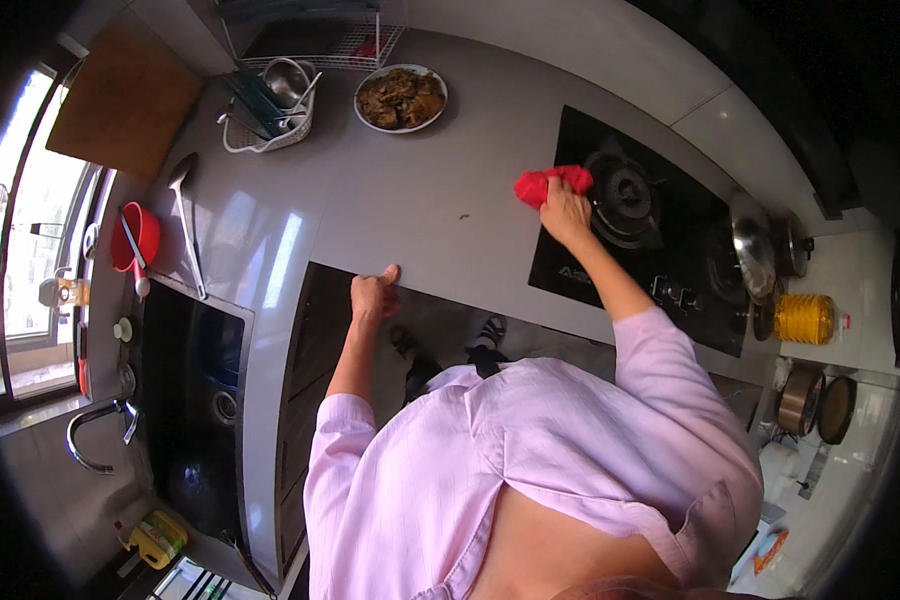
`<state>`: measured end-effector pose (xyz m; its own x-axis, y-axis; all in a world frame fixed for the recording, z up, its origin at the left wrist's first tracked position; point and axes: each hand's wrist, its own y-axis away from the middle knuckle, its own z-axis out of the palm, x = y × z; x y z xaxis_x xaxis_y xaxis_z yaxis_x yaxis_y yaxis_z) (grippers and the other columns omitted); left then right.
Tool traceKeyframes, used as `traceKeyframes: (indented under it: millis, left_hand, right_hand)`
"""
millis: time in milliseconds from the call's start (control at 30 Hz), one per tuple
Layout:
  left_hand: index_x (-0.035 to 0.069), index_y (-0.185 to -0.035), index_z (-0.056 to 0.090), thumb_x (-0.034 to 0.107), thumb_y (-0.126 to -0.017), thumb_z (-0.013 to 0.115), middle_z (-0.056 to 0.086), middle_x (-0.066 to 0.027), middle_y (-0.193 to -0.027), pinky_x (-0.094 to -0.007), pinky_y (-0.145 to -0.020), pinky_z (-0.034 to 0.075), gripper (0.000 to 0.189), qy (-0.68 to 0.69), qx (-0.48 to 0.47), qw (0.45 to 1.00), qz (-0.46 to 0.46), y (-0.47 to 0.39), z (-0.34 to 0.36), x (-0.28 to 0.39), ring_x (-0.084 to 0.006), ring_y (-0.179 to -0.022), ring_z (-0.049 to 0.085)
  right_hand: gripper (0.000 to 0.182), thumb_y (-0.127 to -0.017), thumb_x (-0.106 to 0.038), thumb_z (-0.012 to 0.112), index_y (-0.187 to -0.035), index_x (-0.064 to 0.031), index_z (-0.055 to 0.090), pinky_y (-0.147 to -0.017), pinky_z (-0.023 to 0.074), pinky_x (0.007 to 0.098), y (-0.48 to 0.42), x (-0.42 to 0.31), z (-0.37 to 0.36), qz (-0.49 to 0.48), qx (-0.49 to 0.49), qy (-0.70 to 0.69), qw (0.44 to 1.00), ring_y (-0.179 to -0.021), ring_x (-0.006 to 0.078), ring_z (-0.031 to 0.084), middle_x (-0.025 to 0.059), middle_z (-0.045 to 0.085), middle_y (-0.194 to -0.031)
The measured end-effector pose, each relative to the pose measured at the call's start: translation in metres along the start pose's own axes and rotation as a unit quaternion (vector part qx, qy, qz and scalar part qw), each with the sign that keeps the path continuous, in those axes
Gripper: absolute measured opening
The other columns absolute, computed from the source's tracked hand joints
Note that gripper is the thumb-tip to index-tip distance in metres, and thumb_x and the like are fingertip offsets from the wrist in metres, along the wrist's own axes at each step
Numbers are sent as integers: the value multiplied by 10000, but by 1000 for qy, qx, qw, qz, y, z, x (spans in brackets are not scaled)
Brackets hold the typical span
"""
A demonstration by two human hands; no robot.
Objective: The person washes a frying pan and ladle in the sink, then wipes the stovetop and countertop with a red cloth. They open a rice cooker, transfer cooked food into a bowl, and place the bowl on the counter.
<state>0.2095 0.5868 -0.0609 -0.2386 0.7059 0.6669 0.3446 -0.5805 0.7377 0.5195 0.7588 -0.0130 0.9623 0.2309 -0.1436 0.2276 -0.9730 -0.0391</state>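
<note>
My right hand point(568, 211) presses down on a crumpled red cloth point(532, 189), which lies across the left edge of the black glass gas hob point(562, 262), beside the burner point(626, 191). At the front edge of the grey countertop point(405, 217) is my left hand point(373, 295), its thumb over the top and its fingers curled below the edge. A small green scrap point(464, 217) lies on the countertop between the two hands. Farther back, a white plate of cooked food point(401, 99) stands on the counter.
A white basket of utensils point(270, 139) and a wire rack point(307, 61) stand at the back. Leftward are a ladle point(187, 225), a red pot point(136, 236) and the black sink point(187, 442). A metal lid point(752, 244) and an oil bottle point(804, 319) stand right.
</note>
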Motion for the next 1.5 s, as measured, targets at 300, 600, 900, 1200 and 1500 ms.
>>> traceKeyframes:
  millis: [300,600,900,1200,1500]
  left_hand:
    - [-33,-626,539,370,-739,697,545,-109,-558,-324,-405,440,447,-55,5,998,41,-4,-4,-9,-219,-428,539]
    - [-13,-642,561,391,-758,678,552,-86,-566,-307,-397,407,436,-86,-24,994,67,7,-6,-4,-196,-435,547]
    - [-23,-833,575,461,-802,599,627,-130,-712,-301,-508,477,485,72,-81,994,31,30,-82,-23,-213,-582,615]
    - [-10,-835,568,410,-838,562,616,-119,-698,-263,-474,463,421,185,42,981,49,71,-183,-46,-179,-560,598]
    - [29,-728,549,404,-796,630,545,-57,-566,-232,-344,350,390,163,222,955,110,51,-223,-29,-133,-397,505]
  right_hand:
    - [430,-714,-339,651,-1034,-75,539,-736,473,457,44,-22,-1,123,120,-97,980,-901,366,551,202,497,-1059]
    - [384,-722,-253,612,-996,4,532,-777,461,437,27,-150,56,56,67,-161,983,-907,367,553,213,502,-1065]
    - [180,-693,-130,619,-834,-19,602,-622,469,295,-10,-200,17,59,8,-665,744,-668,113,561,29,621,-741]
    - [419,-716,-342,604,-1062,-108,570,-829,444,449,-39,-97,48,278,117,-157,940,-1013,346,526,145,487,-1180]
    - [354,-668,-259,600,-929,-21,588,-821,441,388,-52,-272,84,-159,32,-286,944,-959,336,534,172,549,-1065]
